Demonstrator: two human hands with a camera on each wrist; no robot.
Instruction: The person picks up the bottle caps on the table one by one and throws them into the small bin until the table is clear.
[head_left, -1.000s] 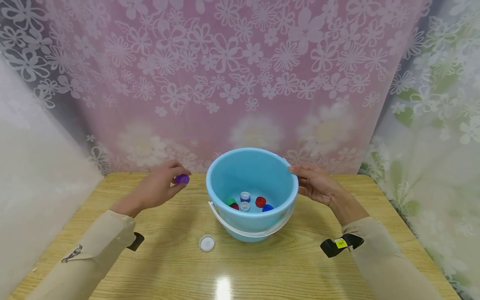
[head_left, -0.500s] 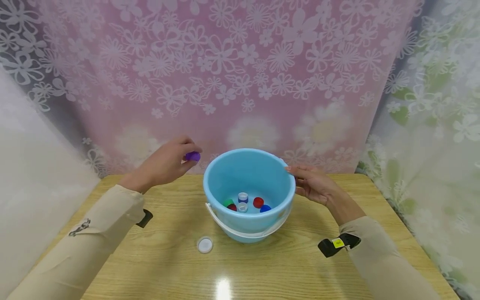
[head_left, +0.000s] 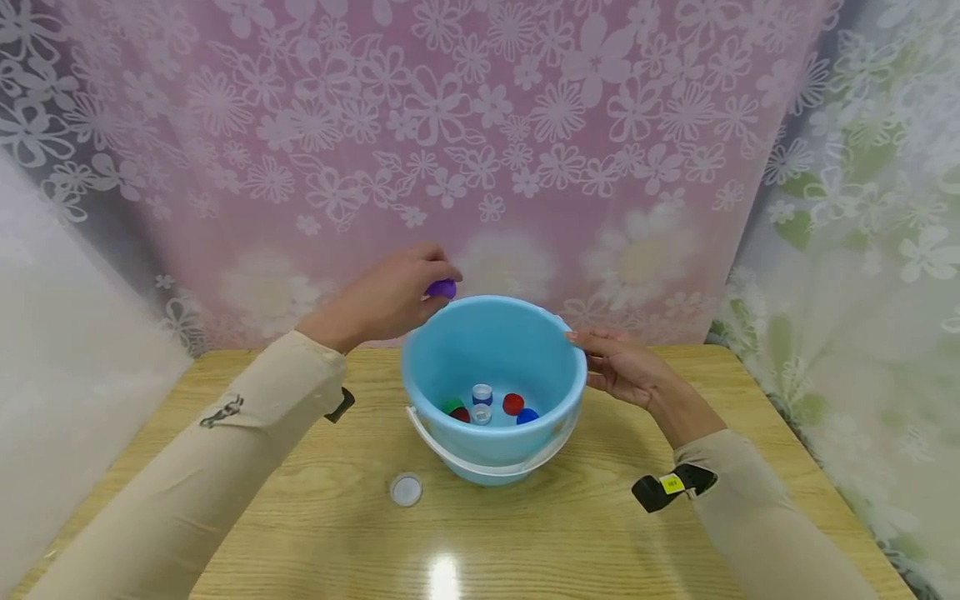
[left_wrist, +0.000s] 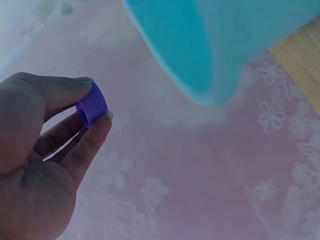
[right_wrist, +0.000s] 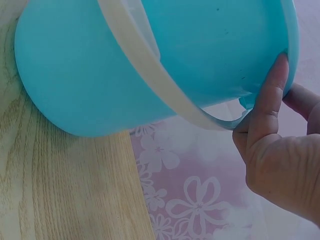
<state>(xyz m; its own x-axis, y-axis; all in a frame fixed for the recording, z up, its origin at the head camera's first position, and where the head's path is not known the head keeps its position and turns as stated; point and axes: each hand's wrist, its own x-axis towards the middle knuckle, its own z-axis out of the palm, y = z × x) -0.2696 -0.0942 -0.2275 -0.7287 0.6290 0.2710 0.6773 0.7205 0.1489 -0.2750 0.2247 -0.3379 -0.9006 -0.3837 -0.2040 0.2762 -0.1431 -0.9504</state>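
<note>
My left hand (head_left: 393, 293) pinches a purple bottle cap (head_left: 442, 289) between thumb and fingertips, up at the left back rim of a light blue bucket (head_left: 498, 333). The left wrist view shows the cap (left_wrist: 93, 106) side on, its hollow underside partly visible. My right hand (head_left: 628, 372) grips the bucket's right rim, seen close in the right wrist view with the fingers at the rim's edge. On the bucket's floor lie several caps, among them a red cap (head_left: 513, 404), a blue cap (head_left: 527, 416) and a green cap (head_left: 452, 405).
The bucket's white handle (head_left: 487, 470) hangs down at its front. A round, white-centred cap (head_left: 406, 490) lies on the wooden table (head_left: 570, 542), left of the bucket's front. Behind the table hangs a pink flowered curtain (head_left: 420, 167).
My left hand has risen and moved right with the purple cap, from beside the bucket to its rim. The right hand keeps its grip on the bucket.
</note>
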